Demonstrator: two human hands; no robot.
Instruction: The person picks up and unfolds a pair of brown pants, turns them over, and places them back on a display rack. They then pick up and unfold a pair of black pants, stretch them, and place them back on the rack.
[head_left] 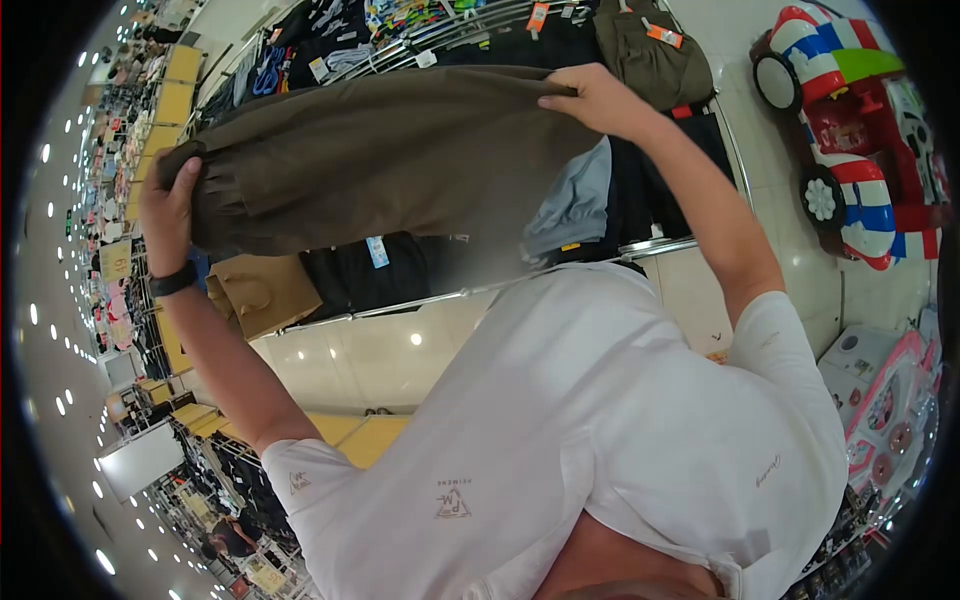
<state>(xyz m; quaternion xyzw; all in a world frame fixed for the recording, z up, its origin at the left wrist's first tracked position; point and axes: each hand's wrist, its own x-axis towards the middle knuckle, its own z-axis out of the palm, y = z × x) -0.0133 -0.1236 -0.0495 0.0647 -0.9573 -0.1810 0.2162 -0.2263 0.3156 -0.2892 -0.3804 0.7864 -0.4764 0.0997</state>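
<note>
A pair of dark olive-brown trousers is stretched sideways above a rack of clothes. My left hand, with a black band on its wrist, is closed around the gathered, elasticated end. At the far end, my right hand pinches the upper edge of the cloth between thumb and fingers. Below the right part of the trousers lies light blue-grey cloth. A tan folded garment sits under my left hand's side, beside black garments with a blue tag.
The display's metal rail runs along its near edge. More olive clothing with orange tags lies at the back right. A red, white and blue toy car stands on the right, and a pink-edged boxed toy is below it.
</note>
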